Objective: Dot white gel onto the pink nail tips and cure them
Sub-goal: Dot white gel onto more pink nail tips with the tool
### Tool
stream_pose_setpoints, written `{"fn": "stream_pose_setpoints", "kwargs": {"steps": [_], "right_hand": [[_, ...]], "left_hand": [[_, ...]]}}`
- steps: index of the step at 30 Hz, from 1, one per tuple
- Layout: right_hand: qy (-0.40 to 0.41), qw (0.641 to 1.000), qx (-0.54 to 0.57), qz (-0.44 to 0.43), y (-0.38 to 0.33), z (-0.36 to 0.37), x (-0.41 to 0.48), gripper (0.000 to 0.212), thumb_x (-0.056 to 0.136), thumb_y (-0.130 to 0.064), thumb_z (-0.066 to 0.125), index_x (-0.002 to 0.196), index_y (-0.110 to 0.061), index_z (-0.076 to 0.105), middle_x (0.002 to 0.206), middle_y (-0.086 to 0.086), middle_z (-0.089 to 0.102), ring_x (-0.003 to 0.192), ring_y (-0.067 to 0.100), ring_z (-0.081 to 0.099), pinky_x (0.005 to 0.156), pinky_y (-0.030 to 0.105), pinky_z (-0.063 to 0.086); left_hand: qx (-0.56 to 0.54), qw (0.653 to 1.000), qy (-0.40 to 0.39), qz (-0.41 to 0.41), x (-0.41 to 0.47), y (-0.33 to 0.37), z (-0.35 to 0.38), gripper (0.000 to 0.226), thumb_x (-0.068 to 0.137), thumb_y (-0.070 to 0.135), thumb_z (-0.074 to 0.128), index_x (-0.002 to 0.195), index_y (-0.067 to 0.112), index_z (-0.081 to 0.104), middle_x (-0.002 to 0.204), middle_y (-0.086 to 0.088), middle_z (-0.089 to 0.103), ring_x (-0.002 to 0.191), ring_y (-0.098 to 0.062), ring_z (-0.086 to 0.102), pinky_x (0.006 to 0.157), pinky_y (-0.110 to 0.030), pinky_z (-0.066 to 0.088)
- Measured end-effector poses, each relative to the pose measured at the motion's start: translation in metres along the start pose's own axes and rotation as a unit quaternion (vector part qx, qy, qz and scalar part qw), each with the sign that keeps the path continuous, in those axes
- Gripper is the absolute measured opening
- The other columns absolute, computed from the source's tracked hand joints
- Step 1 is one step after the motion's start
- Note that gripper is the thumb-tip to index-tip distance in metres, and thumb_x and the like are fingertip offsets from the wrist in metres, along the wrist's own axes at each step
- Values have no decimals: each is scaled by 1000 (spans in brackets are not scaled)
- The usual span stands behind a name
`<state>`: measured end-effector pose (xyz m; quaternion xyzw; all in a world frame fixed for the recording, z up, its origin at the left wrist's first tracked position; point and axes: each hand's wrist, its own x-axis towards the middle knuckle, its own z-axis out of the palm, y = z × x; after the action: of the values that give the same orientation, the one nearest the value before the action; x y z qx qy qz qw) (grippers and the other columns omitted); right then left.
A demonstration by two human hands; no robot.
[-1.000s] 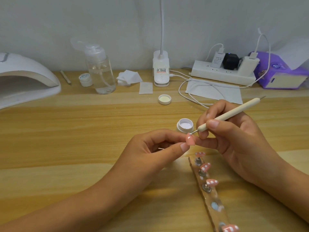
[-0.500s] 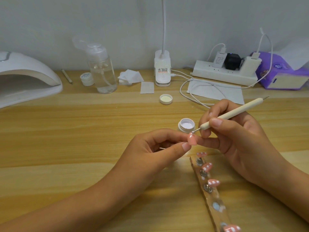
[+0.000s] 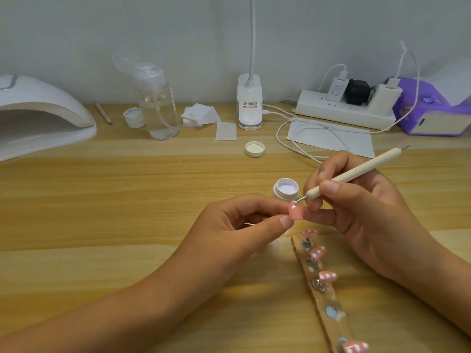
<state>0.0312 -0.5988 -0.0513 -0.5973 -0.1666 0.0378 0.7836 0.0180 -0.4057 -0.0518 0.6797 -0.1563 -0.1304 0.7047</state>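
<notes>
My left hand (image 3: 237, 225) pinches a pink nail tip (image 3: 372, 212) between thumb and fingers at the middle of the desk. My right hand (image 3: 362, 207) grips a white dotting pen (image 3: 354, 174), and its metal point touches the top of that nail tip, where a white dot shows. Just behind stands the open white gel pot (image 3: 286, 188). A wooden holder strip (image 3: 328, 309) in front of my right hand carries several pink nail tips (image 3: 327, 275) with white dots. The white curing lamp (image 3: 38, 115) sits at the far left.
A clear pump bottle (image 3: 158, 108), a small jar (image 3: 133, 117), cotton pads (image 3: 201, 114), the pot's lid (image 3: 254, 149), a lamp base (image 3: 249, 108), a power strip (image 3: 346, 108) with cables and a purple tissue pack (image 3: 430, 108) line the back of the wooden desk (image 3: 102, 212).
The pen tip has shifted slightly on the held nail tip, and a white dot now shows near its top edge. Both hands stay in place.
</notes>
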Motion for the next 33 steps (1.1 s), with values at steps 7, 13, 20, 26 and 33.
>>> {"fn": "stream_pose_setpoints", "kwargs": {"steps": [7, 13, 20, 26, 33], "right_hand": [[1, 1000, 6, 1, 0, 0, 0, 14, 67, -11, 71, 73, -19, 62, 71, 2, 59, 66, 10, 60, 63, 27, 57], [2, 1000, 1, 0, 1, -1, 1, 10, 72, -13, 68, 73, -20, 62, 71, 2, 61, 68, 10, 61, 64, 27, 57], [4, 999, 33, 1, 2, -3, 1, 2, 76, -19, 64, 75, -19, 62, 72, 1, 60, 66, 9, 60, 63, 29, 58], [-9, 999, 48, -2, 2, -5, 2, 2, 79, -17, 62, 77, -18, 61, 72, 1, 60, 66, 8, 59, 63, 30, 58], [-18, 999, 51, -8, 2, -8, 4, 3, 82, -18, 60, 80, -19, 62, 70, 0, 59, 69, 9, 61, 69, 32, 58]], "left_hand": [[-2, 1000, 1, 0, 1, 0, 0, 14, 77, 19, 70, 89, 18, 77, 95, -11, 73, 83, -9, 61, 74, -15, 45], [1, 1000, -1, 2, 0, 0, 0, 13, 77, 21, 70, 88, 19, 77, 94, -9, 74, 82, -8, 61, 74, -14, 46], [8, 1000, -1, 0, 0, 0, 0, 12, 79, 18, 71, 89, 18, 78, 94, -12, 72, 81, -8, 59, 72, -14, 44], [21, 1000, -3, 5, 0, -1, -1, 16, 75, 24, 71, 89, 18, 78, 95, -12, 72, 85, -13, 60, 73, -14, 45], [30, 999, -19, 15, 1, -2, -2, 16, 78, 26, 68, 90, 22, 78, 94, -8, 73, 85, -13, 59, 74, -13, 43]]}}
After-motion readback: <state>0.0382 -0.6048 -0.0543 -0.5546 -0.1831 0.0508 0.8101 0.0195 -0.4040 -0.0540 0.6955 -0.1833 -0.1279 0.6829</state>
